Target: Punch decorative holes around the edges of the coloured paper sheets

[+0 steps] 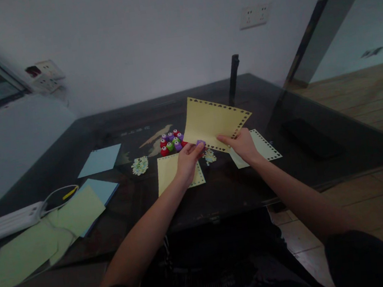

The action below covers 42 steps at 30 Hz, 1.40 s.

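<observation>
Left hand (187, 159) pinching a small purple punch (201, 142), fingers closed on it, pressed at the bottom edge of a yellow sheet (209, 120)

Right hand (243, 145) gripping the same yellow sheet at its lower right side, thumb on top, fingers shut on the paper

Yellow sheet lifted up off the counter (219, 196), tilted, above the middle of it, with little holes punched all along its edges

Under the left hand, flat on the counter, a second yellow sheet (169, 172) with punched edges

Under the right hand, a pale sheet (266, 148) with punched edges too, lying flat toward the right side of the counter

Just behind the left hand, near the middle of the counter, a bunch of small punches (171, 142), red, purple and green, packed close together

Two little heaps of paper bits: one (140, 165) left of the second yellow sheet, one (209, 156) between both hands, under the lifted sheet

A blue sheet (100, 159) lying alone toward the left side of the counter

Near the front left corner, green sheets (77, 212) stacked loosely over another blue sheet (105, 188), some hanging past the edge

A white power strip (9, 222) with a cable at the left edge of the counter

A dark upright post (233, 79) at the far edge of the counter, behind the lifted sheet

A white wall socket (254, 15) high on the wall beyond
</observation>
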Available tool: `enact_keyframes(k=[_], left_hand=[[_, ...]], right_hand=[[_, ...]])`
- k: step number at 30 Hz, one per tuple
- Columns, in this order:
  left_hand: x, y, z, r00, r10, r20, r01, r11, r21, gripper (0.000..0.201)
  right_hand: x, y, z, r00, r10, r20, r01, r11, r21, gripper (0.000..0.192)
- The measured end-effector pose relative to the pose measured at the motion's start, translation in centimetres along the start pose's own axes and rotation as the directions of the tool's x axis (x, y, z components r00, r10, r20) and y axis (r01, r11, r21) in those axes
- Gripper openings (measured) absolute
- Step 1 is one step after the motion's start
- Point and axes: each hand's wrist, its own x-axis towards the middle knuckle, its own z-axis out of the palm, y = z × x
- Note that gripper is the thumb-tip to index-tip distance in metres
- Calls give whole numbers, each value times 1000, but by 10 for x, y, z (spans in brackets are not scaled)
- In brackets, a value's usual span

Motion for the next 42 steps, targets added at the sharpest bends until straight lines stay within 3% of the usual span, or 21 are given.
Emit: enact_keyframes(k=[13,31,42], left_hand=[[0,-1,1,998,67,-16,-66,996,60,25],[-3,1,6,997,78,-24,-79,996,-28,24],[-3,-7,7,997,71,13,-71,997,0,24]], right_hand=[[0,1,-1,1000,6,5,-6,1000,-18,31],[-1,-2,-2,1000,-3,-12,2,999,-46,31],[-10,-6,-10,999,23,-24,-24,998,-63,31]])
